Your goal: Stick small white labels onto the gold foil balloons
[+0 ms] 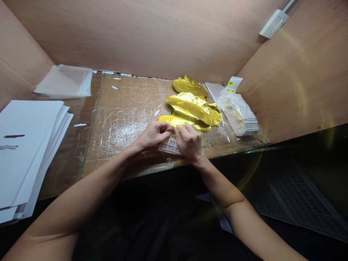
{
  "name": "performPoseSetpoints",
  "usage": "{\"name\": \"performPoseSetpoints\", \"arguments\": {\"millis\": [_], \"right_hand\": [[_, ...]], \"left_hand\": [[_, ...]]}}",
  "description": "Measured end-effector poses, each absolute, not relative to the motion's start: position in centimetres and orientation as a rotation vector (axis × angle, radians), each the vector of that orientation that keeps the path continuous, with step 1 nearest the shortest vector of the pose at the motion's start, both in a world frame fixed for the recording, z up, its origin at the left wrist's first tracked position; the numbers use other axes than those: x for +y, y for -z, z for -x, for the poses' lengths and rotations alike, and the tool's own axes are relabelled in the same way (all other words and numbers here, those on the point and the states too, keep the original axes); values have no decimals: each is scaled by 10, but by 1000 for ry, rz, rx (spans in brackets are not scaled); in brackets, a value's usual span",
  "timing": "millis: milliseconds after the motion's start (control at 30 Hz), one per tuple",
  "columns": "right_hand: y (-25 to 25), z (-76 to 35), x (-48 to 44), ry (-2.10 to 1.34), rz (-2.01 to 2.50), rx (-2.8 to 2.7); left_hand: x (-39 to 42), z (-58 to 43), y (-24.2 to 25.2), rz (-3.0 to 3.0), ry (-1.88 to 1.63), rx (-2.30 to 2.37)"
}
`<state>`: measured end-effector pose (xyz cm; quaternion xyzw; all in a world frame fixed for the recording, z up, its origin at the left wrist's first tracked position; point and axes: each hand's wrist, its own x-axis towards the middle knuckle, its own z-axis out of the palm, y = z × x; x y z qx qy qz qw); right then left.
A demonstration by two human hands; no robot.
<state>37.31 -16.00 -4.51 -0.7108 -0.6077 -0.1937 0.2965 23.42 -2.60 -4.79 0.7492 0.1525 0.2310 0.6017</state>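
Observation:
A sticker sheet (172, 148) printed with rows of small CE marks and red warning symbols lies between my two hands near the front of the cardboard. My left hand (152, 137) pinches at its upper edge, thumb and forefinger pressed together. Closed over the sheet's right side is my right hand (190, 142), its fingertips meeting those of the left; they hide exactly what each one grips there. Just beyond my fingers, shiny gold foil balloons (194, 108) lie flat in an overlapping pile, with a second gold foil stack (187, 87) behind them.
White paper sheets (29, 145) are stacked at the left, with clear plastic bags (65, 80) behind. A wrapped stack of white cards (240, 114) stands at the right. Wooden panels enclose the back and sides; a power strip (274, 24) hangs at upper right. White paper scraps dot the cardboard (127, 105).

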Motion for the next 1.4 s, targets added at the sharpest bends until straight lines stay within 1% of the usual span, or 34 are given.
{"name": "performPoseSetpoints", "arguments": {"millis": [67,267,633,833,1000,1133,1400], "right_hand": [[51,-372,-160,546,1876,-1623],[66,-373,-159,476,1777,-1555],[75,-373,-159,402,1706,-1531],[74,-372,-159,452,1653,-1575],[70,-370,-158,386,1657,-1463],[70,-371,-159,316,1684,-1498],[69,-367,-152,411,1752,-1497]], "left_hand": [[-26,-234,47,-1709,-534,351],[-26,-233,47,-1658,-535,357],[-24,-233,50,-1692,-547,365],[-26,-234,51,-1730,-548,346],[-26,-235,48,-1751,-569,352],[-26,-234,48,-1753,-560,356],[-30,-235,45,-1787,-535,334]]}}
